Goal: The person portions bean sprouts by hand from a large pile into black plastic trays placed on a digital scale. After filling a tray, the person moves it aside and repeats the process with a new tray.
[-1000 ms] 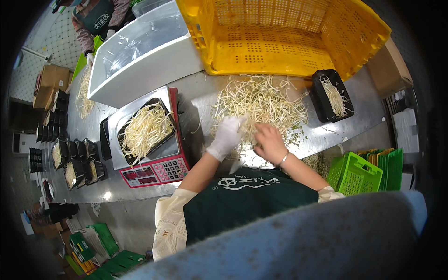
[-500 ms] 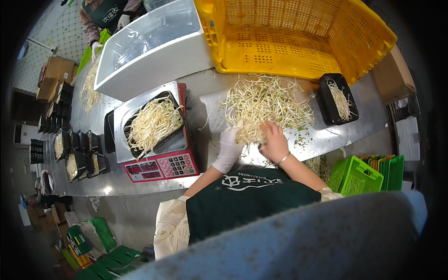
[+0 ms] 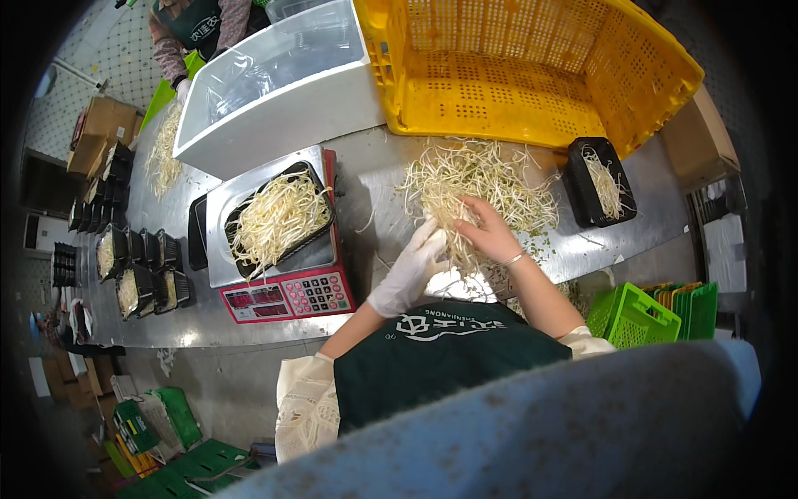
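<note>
A loose heap of bean sprouts (image 3: 507,179) lies on the metal table in front of me. My left hand (image 3: 413,264), in a white glove, and my bare right hand (image 3: 492,231) hold a bunch of bean sprouts (image 3: 453,223) between them at the heap's near edge. The right fingers curl over the bunch; the left ones press its other side. To the left, a black tray (image 3: 322,226) piled with sprouts rests on the plate of a red digital scale (image 3: 283,299). Another black tray (image 3: 592,198) with a few sprouts stands right of the heap.
A yellow perforated crate (image 3: 490,108) and a white foam box (image 3: 274,125) holding clear plastic stand along the far side. Several filled black trays (image 3: 137,274) sit at the left. A green basket (image 3: 632,316) is below right. A co-worker's gloved hand (image 3: 184,90) is at far left.
My hands have lifted a bunch of sprouts slightly from the heap's near edge. The right hand has shifted up and turned over it. The co-worker's hand has moved down a little.
</note>
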`<state>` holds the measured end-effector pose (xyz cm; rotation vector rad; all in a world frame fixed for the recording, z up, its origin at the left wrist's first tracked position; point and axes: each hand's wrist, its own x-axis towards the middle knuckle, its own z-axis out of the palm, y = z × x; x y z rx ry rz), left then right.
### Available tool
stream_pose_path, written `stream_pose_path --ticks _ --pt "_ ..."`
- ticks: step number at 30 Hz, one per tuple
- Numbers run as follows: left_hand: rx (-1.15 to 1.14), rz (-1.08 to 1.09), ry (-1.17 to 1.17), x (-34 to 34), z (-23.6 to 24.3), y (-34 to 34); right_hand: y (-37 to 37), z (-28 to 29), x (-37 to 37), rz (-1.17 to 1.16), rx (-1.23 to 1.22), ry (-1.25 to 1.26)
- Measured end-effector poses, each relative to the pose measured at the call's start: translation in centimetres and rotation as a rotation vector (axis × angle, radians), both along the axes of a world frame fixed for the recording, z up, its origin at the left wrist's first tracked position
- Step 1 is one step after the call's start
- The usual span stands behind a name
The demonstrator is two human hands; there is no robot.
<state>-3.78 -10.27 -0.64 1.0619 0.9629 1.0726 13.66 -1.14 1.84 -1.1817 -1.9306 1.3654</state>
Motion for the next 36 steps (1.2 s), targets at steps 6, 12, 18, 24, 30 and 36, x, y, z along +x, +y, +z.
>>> stream_pose_path --ticks 6,12,18,24,30,36 --pt "-0.037 -0.056 1.017 -0.7 5.4 -2.4 -1.9 -1.0 0.9 0.132 0.251 -0.525" --pt "0.803 -0.133 1.535 0.2 0.6 4.2 -4.9 -2.0 0.9 0.167 0.510 -0.760" --pt "0.713 -0.147 1.580 2.0 0.7 6.9 0.0 -0.3 4.2 0.203 0.322 -0.514" --pt "0.527 0.011 1.458 -1.7 3.2 1.5 1.5 4.1 9.7 0.082 0.178 -0.191" --pt "0.626 -0.001 1.318 0.8 2.0 0.0 1.0 0.2 5.7 0.146 -0.029 -0.260" --pt "0.345 0.003 1.351 -1.9 3.3 -1.8 -0.2 -0.6 4.7 0.115 0.320 -0.467"
